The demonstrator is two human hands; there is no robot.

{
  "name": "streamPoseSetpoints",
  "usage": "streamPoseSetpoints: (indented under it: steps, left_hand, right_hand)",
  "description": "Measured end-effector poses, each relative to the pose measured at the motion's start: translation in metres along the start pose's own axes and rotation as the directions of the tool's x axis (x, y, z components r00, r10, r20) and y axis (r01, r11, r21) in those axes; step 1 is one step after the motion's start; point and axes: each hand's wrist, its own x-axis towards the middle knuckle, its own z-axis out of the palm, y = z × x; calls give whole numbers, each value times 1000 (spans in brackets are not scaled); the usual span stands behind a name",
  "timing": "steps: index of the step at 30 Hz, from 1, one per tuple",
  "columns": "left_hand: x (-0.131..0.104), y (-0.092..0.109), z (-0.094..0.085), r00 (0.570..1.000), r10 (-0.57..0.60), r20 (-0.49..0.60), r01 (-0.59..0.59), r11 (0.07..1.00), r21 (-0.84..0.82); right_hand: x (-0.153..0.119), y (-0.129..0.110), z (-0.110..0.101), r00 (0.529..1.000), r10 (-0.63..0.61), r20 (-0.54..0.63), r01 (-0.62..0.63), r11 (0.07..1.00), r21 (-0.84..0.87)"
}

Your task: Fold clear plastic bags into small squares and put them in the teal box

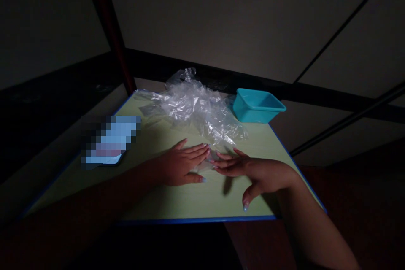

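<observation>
My left hand (185,163) lies palm down with its fingers stretched out, its fingertips on a small piece of clear plastic (205,163). From the right, my right hand (247,171) reaches in with fingers spread and thumb pointing down, its fingertips at the right edge of the same piece. Both hands look open, and their fingertips are close together. Beyond them, a crumpled heap of clear plastic bags (196,105) spreads over the back of the table. Part of the small piece is hidden under the fingers.
The pale yellow-green table (196,211) has a blue edge. A turquoise bin (255,114) stands at its back right corner. At the left lies a phone-like device (112,141) with a blurred-out screen. A wall rises behind the table.
</observation>
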Motion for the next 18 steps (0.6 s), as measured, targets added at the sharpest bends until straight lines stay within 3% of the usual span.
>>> streamPoseSetpoints:
  steps: [7, 18]
  left_hand:
    - [0, 0, -1, 1000, 2, 6, -2, 1000, -5]
    - [0, 0, 0, 1000, -3, 5, 3, 1000, -26]
  right_hand:
    - [1, 0, 2, 998, 4, -67, -3, 1000, 13]
    - [2, 3, 3, 982, -117, -151, 126, 990, 55]
